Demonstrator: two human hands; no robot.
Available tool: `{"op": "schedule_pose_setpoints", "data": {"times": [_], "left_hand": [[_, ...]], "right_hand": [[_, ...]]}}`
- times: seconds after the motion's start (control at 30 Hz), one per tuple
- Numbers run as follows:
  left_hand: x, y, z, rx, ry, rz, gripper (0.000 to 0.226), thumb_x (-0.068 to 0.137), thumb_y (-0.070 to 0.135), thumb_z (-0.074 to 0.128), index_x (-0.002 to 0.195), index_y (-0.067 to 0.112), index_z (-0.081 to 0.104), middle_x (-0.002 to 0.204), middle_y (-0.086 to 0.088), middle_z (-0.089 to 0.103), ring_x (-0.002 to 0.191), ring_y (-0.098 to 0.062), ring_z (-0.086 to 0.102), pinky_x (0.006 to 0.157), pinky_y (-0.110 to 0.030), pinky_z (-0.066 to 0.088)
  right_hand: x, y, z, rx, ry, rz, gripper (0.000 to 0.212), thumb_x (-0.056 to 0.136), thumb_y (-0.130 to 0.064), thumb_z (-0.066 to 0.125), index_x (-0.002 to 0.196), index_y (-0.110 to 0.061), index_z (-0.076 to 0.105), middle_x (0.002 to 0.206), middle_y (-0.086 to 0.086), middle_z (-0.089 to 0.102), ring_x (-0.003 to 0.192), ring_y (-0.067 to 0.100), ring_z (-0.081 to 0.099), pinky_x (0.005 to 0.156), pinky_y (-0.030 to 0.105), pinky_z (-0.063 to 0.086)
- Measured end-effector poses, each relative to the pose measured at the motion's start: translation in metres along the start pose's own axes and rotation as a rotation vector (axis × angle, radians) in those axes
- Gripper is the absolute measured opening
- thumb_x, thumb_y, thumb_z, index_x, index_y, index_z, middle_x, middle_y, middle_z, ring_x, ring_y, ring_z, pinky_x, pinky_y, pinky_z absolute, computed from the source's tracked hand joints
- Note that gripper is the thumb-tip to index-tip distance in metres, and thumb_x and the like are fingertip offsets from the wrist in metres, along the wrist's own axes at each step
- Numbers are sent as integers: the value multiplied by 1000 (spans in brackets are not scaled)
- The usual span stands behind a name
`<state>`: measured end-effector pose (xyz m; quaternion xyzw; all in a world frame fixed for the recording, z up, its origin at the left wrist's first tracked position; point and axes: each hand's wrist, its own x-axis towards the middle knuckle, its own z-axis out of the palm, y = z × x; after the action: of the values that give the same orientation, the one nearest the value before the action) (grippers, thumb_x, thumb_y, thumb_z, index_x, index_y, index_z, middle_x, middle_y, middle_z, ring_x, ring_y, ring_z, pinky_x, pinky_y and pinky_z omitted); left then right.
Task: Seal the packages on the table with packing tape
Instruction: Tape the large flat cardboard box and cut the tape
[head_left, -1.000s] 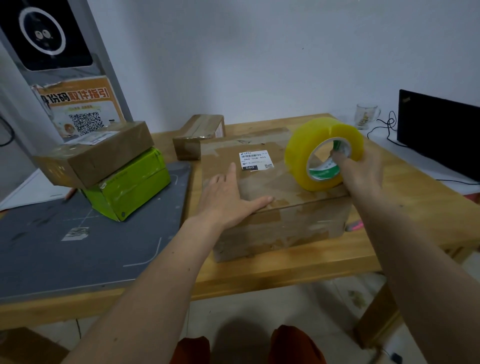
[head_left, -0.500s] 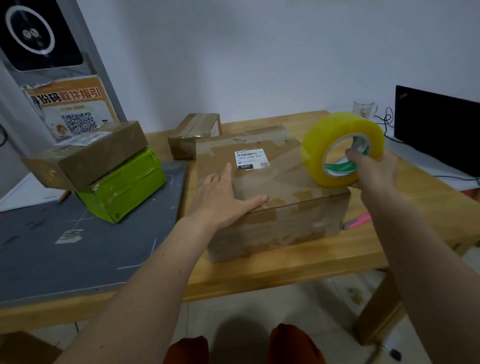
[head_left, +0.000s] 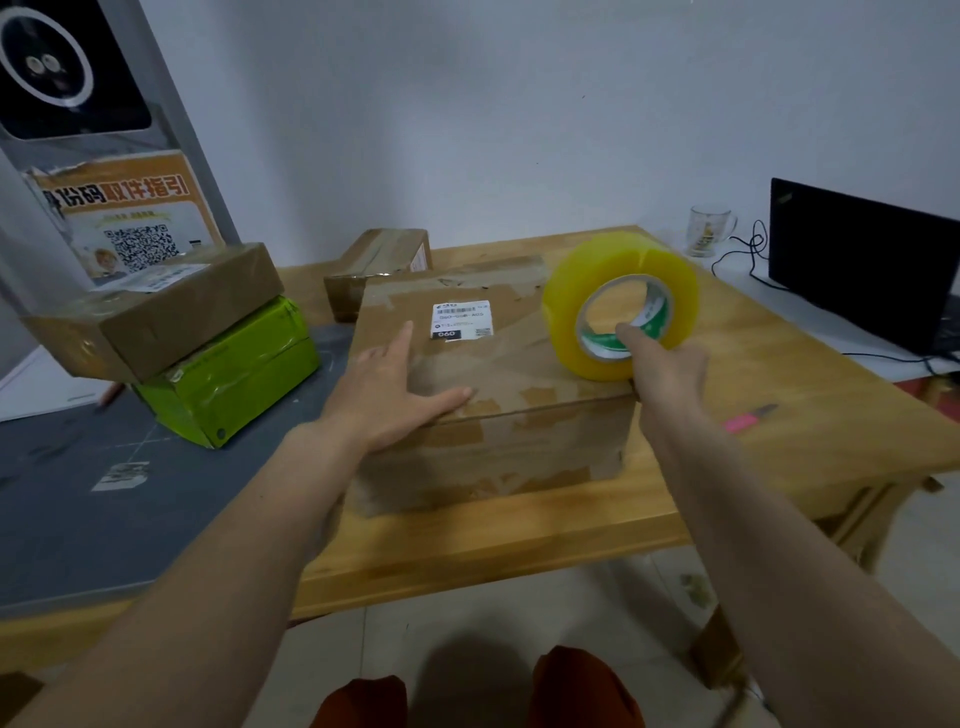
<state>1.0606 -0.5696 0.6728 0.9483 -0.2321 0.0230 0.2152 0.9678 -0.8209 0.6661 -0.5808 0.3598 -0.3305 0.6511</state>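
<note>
— What's nearest us?
— The left hand (head_left: 387, 392), fingers straight and spread, pressing flat on top of the big cardboard box (head_left: 498, 395), which sits on the wooden bench (head_left: 779, 374).
— And the other?
— The right hand (head_left: 670, 364) grips the yellow packing tape roll (head_left: 618, 301), thumb hooked through the core. The roll stands on edge at the box's near right corner.
— Anything on the box?
— A white shipping label (head_left: 461, 319), beyond the left fingers.
— Further back?
— A small cardboard box (head_left: 382, 267) behind it. To the left, a brown parcel (head_left: 156, 312) on a green package (head_left: 234, 369). Far right, a glass mug (head_left: 709, 230) near a black laptop (head_left: 857, 260).
</note>
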Motion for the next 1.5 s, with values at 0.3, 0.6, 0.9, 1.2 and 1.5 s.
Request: {"op": "schedule_pose_setpoints", "data": {"times": [0.3, 0.6, 0.9, 1.2, 1.5], "left_hand": [[-1, 6, 4, 40, -17, 32, 121, 59, 94, 41, 156, 27, 14, 157, -4, 31, 142, -24, 29, 115, -46, 31], [-1, 5, 5, 40, -12, 21, 125, 53, 98, 35, 155, 29, 14, 155, -3, 35, 141, -23, 30, 113, -47, 33], [-1, 6, 5, 76, -1, 25, 122, 57, 94, 38, 156, 25, 17, 155, -5, 34, 141, -25, 30, 113, -44, 32], [1, 12, 7, 250, -188, 76, 139, 41, 106, -1, 157, 29, 2, 165, 2, 0, 151, -19, -2, 122, -45, 5], [-4, 141, 63, 324, -273, 460, 116, 74, 90, 32, 157, 15, -2, 164, 2, -5, 151, -14, -5, 118, -35, -6]], "right_hand": [[-5, -7, 4, -21, -121, -111, 25, 82, -28, 75, 100, -12, 68, 91, 6, 65, 89, 31, 67, 53, 40, 58], [22, -18, -21, -87, -101, -273, 13, 86, -20, 71, 99, -18, 69, 94, 6, 69, 92, 29, 68, 67, 43, 59], [46, 13, -47, -174, -45, -235, 22, 87, -16, 70, 107, -6, 68, 96, 8, 67, 96, 29, 65, 77, 35, 47], [41, 53, -50, -159, -35, -27, 14, 87, -21, 71, 99, -20, 64, 93, 6, 62, 88, 32, 59, 47, 32, 50], [43, 55, -46, -170, 16, 32, 32, 85, -13, 72, 115, -8, 63, 111, 16, 66, 100, 32, 62, 81, 49, 56]]}}
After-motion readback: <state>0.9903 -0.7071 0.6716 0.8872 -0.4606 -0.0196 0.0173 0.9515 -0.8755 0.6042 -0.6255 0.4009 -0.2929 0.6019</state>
